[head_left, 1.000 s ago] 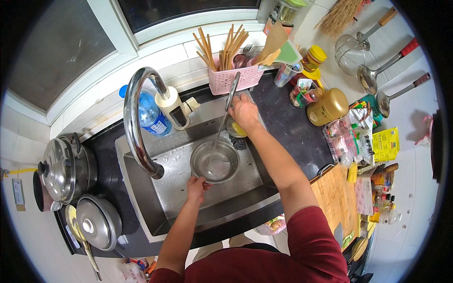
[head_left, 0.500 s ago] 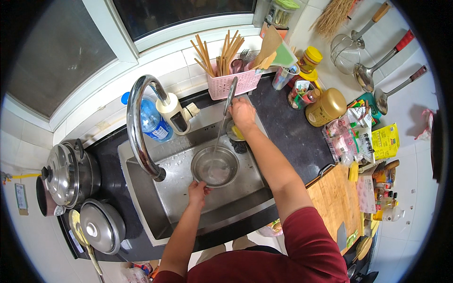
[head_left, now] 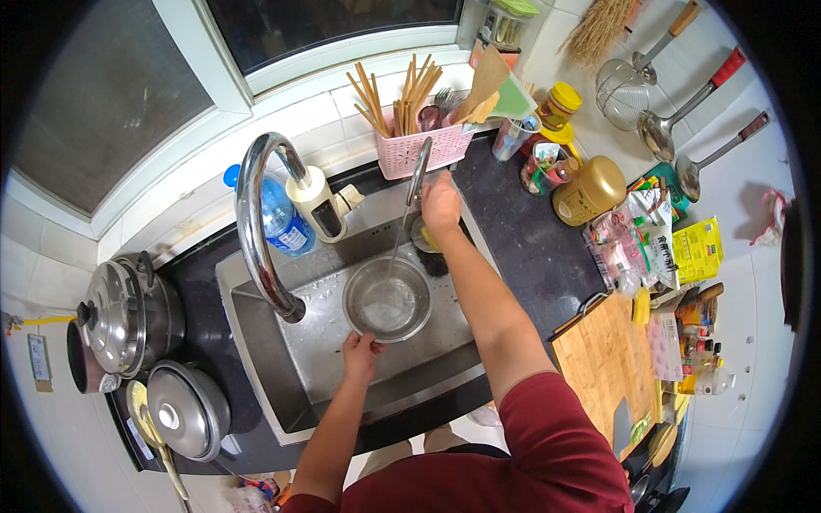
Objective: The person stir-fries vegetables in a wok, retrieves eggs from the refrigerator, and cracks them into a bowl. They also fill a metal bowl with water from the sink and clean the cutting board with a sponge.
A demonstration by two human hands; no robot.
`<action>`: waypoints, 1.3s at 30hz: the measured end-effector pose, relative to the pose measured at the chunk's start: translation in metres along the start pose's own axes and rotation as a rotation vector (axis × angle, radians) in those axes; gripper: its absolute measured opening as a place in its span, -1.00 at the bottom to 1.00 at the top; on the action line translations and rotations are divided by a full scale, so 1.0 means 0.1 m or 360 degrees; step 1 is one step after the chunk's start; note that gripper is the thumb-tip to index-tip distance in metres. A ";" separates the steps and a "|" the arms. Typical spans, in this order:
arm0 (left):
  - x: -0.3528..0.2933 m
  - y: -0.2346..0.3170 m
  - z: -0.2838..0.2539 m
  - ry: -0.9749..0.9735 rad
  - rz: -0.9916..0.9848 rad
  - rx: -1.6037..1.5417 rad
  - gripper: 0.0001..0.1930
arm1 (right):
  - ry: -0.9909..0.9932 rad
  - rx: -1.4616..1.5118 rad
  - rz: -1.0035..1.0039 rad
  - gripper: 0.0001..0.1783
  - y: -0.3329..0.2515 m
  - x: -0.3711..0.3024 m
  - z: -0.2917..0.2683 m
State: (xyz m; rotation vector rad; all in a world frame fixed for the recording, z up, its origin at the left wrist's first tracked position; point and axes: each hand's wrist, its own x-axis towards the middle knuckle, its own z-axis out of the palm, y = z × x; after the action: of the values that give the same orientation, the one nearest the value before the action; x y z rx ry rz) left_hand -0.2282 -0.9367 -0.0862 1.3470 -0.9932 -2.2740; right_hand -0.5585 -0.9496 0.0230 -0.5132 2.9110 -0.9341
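Stainless-steel bowl (head_left: pixel 421 312) in the middle of the sink (head_left: pixel 299 342), clear water (head_left: pixel 389 303) inside, thin stream falling into it. At far left on the dark table (head_left: pixel 208 325), a tall steel pot (head_left: pixel 115 308) under its domed lid, then a grey pot (head_left: pixel 178 412) in front, lidded too; contents of both hidden. Next, a large chrome faucet (head_left: pixel 253 218) arching over the sink's left part. Behind it, a blue plastic bottle (head_left: pixel 286 221), capped, just beside a cream water filter (head_left: pixel 315 201) with a dark panel. Then the left hand (head_left: pixel 360 350), fingers grasping the bowl's near rim. Further right, behind the sink, a pink perforated basket (head_left: pixel 396 162) holding upright wooden chopsticks (head_left: pixel 413 94), a fork (head_left: pixel 444 98) and a wooden spatula (head_left: pixel 481 81). Just in front, a slim metal tap (head_left: pixel 418 173), running. Near the bowl's far right rim, a dark scrubber (head_left: pixel 437 264). Beside the tap, the right hand (head_left: pixel 441 205), fingers partly hidden; cannot tell whether clenched on the tap or only near it. Beyond, a clear cup (head_left: pixel 511 144) of slim items too small to tell, a yellow-lidded jar (head_left: pixel 560 104), and a gold canister (head_left: pixel 590 192), closed. Nearer, a wooden cutting board (head_left: pixel 603 363).
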 end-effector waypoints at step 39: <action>-3.86 -0.83 1.89 -0.1683 0.0040 0.1076 -0.90 | 0.0694 0.1781 0.0726 -0.74 2.67 -6.86 -3.82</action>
State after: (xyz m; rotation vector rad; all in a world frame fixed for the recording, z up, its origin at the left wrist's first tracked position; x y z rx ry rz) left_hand -0.1889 -0.5787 0.1618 0.1211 -2.2015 -2.7312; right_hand -0.0436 -0.3105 0.1412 0.4440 2.0221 -2.4260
